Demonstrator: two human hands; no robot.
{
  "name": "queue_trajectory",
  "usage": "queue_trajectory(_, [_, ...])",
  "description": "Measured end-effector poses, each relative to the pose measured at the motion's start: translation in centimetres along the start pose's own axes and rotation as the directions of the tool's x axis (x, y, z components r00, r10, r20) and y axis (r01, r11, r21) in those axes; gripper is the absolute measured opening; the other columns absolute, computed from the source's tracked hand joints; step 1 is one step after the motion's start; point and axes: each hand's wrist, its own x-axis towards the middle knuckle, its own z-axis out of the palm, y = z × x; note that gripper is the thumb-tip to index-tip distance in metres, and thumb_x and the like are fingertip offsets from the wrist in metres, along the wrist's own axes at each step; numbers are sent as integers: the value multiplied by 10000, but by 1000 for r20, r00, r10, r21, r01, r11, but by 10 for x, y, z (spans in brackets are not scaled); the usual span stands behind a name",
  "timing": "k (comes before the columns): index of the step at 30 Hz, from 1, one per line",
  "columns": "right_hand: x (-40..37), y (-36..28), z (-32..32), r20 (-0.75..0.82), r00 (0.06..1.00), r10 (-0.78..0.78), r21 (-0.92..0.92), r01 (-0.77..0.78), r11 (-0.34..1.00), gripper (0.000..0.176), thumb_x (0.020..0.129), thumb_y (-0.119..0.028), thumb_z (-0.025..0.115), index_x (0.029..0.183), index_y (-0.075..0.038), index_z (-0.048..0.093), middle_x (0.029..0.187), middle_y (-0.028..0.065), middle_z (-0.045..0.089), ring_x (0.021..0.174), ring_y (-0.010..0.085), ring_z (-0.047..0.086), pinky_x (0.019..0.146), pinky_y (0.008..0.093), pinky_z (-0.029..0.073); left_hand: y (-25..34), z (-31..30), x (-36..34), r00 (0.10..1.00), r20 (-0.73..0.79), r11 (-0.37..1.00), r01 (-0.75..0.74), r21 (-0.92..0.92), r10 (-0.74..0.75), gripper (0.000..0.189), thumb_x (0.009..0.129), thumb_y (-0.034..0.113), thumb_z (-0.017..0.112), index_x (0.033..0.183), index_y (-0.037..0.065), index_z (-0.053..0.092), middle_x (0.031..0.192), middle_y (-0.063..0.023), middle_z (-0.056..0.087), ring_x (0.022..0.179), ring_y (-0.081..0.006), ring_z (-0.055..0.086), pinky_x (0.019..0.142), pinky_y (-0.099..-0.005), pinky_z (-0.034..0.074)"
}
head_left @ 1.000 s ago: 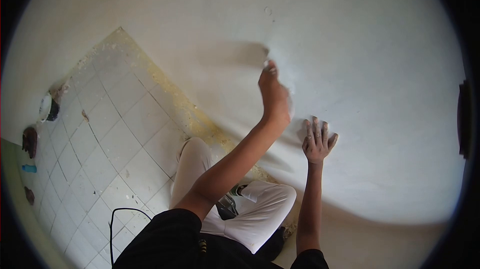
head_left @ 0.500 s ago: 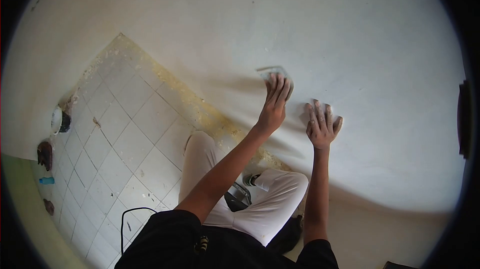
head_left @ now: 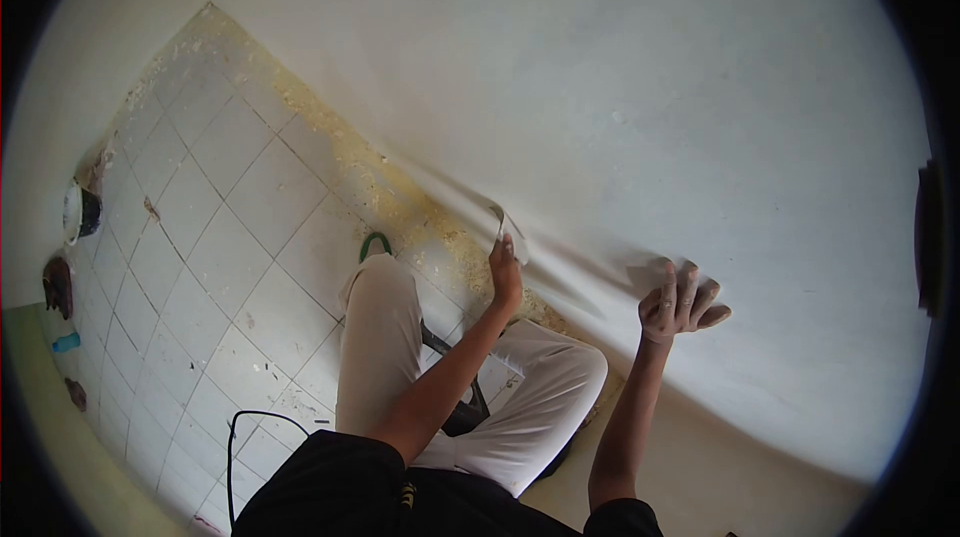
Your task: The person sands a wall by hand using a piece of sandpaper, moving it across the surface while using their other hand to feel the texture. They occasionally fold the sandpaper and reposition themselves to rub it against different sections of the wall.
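My left hand [head_left: 507,272] grips a thin, pale sheet [head_left: 513,236], possibly sandpaper, against the low part of the white wall [head_left: 620,117], close to the yellowish strip [head_left: 385,192] along the wall's foot. To its right, my right hand [head_left: 684,305] touches the wall with its fingers apart and slightly bent; dust whitens them, and nothing shows in this hand. The sheet's underside is hidden.
Tiled floor [head_left: 240,227] with scattered flakes spreads at the left. Along its far-left edge are a white and black bucket [head_left: 82,212], a dark brown object [head_left: 58,287] and a blue item [head_left: 66,342]. A black cable [head_left: 232,457] curves beside my bent legs [head_left: 380,337].
My left hand has moved down the wall with the sheet, nearer the floor edge. My right hand has shifted slightly down and right, its fingers now more bent. The view has shifted too.
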Motion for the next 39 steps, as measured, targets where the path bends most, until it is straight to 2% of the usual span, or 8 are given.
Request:
queue_trajectory(3, [5,-4,0,-11,1000,18,19,-18,1000,452,837,-53,468,1189,-220,699,1402,43,559,1427,345,338,1176,586,13,30,33,-4,970,-163,982,166,-91,-179,321,1044,332,439,1097,52,588,802,27,460,709,-82,435,649,-272,387])
queue_trajectory(8, [3,-11,1,14,1000,20,23,-20,1000,457,842,-65,461,1219,-196,684,1422,77,537,1449,356,289,1174,575,-19,68,74,-39,983,-79,983,155,-97,-163,423,1056,246,395,1376,-21,467,1102,-78,578,972,-142,523,885,-305,410])
queue_trajectory(14, [8,-38,8,109,971,213,119,-226,967,470,864,-132,474,1298,-216,633,1533,133,381,1487,408,108,1138,608,-109,57,81,-21,980,-176,973,54,-225,-95,412,1049,244,399,1326,-41,510,1188,-110,587,1075,-180,531,968,-312,394])
queue_trajectory(21, [5,-38,21,20,994,112,-50,-110,993,453,935,-232,378,1320,-196,615,1562,165,310,1479,441,91,1146,614,-77,32,-1,121,934,-335,953,23,-301,-129,414,1040,296,394,1292,-10,515,1190,-135,595,1061,-222,578,967,-351,433])
queue_trajectory(24, [7,-38,23,0,994,109,-38,-109,993,453,935,-228,375,1314,-185,618,1561,172,308,1480,441,86,1143,618,-80,30,-10,121,937,-280,955,130,-267,-206,419,1039,311,388,1263,-12,532,1203,-141,595,1056,-235,587,961,-356,442])
queue_trajectory(27, [-1,-40,25,9,993,117,-45,-117,992,457,946,-247,368,1332,-175,600,1561,185,301,1481,439,75,1146,614,-79,39,43,43,929,-353,983,157,94,-115,435,1040,272,389,1334,-33,488,1271,-168,567,1151,-230,546,1023,-348,393])
queue_trajectory(36, [5,-43,30,9,995,97,-118,-95,988,490,1009,-334,293,1384,-135,537,1573,222,237,1483,433,48,1151,601,-74,34,20,98,899,-439,996,-30,-83,-9,407,1041,236,379,1258,-73,528,1172,-158,609,1008,-216,578,906,-342,449])
queue_trajectory(39, [8,-47,29,-3,994,111,-105,-111,988,485,1013,-333,296,1375,-127,544,1573,225,235,1484,431,45,1150,600,-76,53,30,96,863,-495,994,71,-82,-103,415,1041,253,376,1242,-69,543,1160,-156,613,998,-228,580,902,-349,452])
